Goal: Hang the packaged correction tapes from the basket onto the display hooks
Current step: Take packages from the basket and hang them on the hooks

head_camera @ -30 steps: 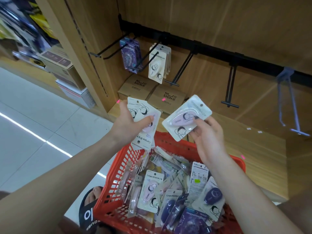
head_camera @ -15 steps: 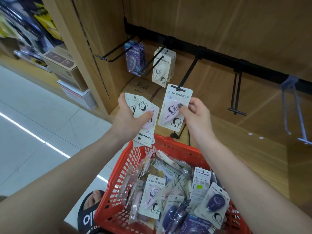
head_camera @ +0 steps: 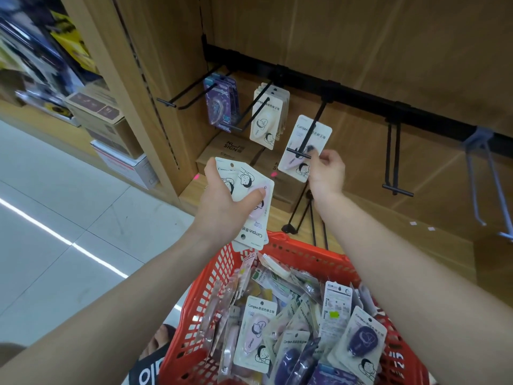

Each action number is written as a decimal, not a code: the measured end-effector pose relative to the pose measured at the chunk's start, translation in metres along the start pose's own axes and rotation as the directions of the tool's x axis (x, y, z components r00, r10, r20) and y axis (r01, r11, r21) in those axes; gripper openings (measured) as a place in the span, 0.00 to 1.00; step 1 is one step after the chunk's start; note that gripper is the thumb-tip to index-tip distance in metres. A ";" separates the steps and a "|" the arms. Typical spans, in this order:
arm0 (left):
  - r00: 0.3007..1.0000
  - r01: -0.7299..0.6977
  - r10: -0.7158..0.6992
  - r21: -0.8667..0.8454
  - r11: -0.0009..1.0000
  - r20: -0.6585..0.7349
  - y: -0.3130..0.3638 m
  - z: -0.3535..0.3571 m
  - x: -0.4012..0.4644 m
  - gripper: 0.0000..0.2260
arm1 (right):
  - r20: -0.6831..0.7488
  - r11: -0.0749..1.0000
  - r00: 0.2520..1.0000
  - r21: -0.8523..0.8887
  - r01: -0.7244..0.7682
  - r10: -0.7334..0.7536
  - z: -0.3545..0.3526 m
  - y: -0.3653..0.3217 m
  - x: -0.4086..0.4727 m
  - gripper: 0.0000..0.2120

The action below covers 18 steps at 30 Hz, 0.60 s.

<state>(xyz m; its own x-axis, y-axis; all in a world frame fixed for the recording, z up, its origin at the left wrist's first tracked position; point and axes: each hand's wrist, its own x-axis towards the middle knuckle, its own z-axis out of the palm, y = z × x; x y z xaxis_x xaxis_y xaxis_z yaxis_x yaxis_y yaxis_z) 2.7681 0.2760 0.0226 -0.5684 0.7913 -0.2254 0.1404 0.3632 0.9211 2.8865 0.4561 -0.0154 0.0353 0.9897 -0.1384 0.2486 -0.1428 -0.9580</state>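
Note:
My left hand (head_camera: 227, 207) grips a small stack of pink correction tape packs (head_camera: 254, 187) above the red basket's (head_camera: 305, 252) far rim. My right hand (head_camera: 326, 173) pinches the lower edge of one pink pack (head_camera: 313, 134) that is threaded on the third black hook (head_camera: 308, 140), its card pushed back along the prongs. The basket holds several more pink and purple packs (head_camera: 258, 332). Purple packs (head_camera: 220, 102) hang on the first filled hook and cream ones (head_camera: 266, 120) on the hook beside it.
A black rail (head_camera: 361, 95) carries the hooks on a wooden back panel. An empty black hook (head_camera: 394, 162) and a pale hook (head_camera: 488, 173) stand to the right. Brown boxes (head_camera: 236, 151) sit on the wooden shelf below. White tiled floor lies to the left.
My right hand turned the pink pack upright, carried it up to the third hook and slid it onto the prongs. My left hand kept its stack roughly in place.

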 end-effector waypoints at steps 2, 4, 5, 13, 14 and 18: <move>1.000 -0.001 0.001 -0.014 1.000 0.006 -0.001 0.001 0.000 0.45 | -0.042 1.000 0.999 0.001 -0.013 0.013 0.009 0.001 0.013 0.11; 1.000 0.002 -0.002 -0.031 1.000 0.006 0.000 0.001 0.001 0.45 | -0.053 0.999 0.998 0.013 -0.035 0.035 0.015 0.001 0.024 0.13; 1.000 0.002 -0.001 -0.038 0.999 0.005 0.000 0.001 0.002 0.45 | -0.057 0.999 0.997 0.016 -0.049 0.050 0.017 0.001 0.030 0.14; 1.000 0.025 -0.024 -0.101 0.995 0.012 0.002 0.002 0.004 0.41 | -0.024 0.968 0.978 -0.137 -0.210 0.209 0.015 0.005 0.032 0.35; 1.000 0.029 -0.027 -0.108 0.994 0.015 0.003 0.002 0.003 0.41 | -0.022 0.963 0.975 -0.150 -0.224 0.223 0.011 0.005 0.021 0.34; 1.000 0.030 -0.030 -0.111 0.993 0.005 0.005 0.005 0.001 0.43 | 0.400 0.956 0.876 -0.005 -0.294 0.272 -0.009 0.001 -0.044 0.19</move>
<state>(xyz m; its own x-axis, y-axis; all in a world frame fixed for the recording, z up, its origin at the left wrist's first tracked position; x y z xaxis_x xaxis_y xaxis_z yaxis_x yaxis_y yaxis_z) 2.7720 0.2811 0.0253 -0.5685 0.7824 -0.2543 0.0322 0.3300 0.9434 2.8942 0.4128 -0.0081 -0.2882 0.8275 -0.4818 0.2319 -0.4279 -0.8736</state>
